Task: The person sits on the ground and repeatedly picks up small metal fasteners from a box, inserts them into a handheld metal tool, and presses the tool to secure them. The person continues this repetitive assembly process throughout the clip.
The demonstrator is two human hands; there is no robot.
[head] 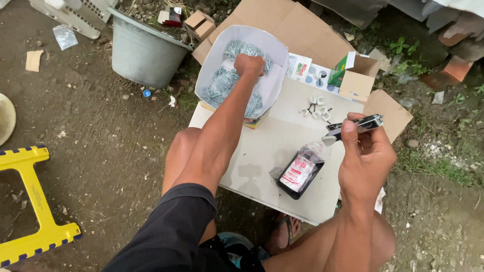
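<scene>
Pliers (355, 126) lying crosswise, tip left, right hand (365, 156) gripping

1. An outdoor makeshift work spot in a yard: bare dirt ground (116, 151) with pebbles and weeds (403, 50).
2. A white tile (282, 136) on the ground serves as counter.
3. Flattened cardboard (282, 25), a grey bucket (141, 53) and a yellow plastic stool (35, 201) lie around.

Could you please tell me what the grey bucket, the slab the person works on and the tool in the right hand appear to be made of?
The grey bucket looks like matte plastic, dull and scuffed. The slab seems to be a pale ceramic tile, flat with clean edges, though it could be board. The tool in the right hand looks like metal, dark with shiny glints.
</scene>
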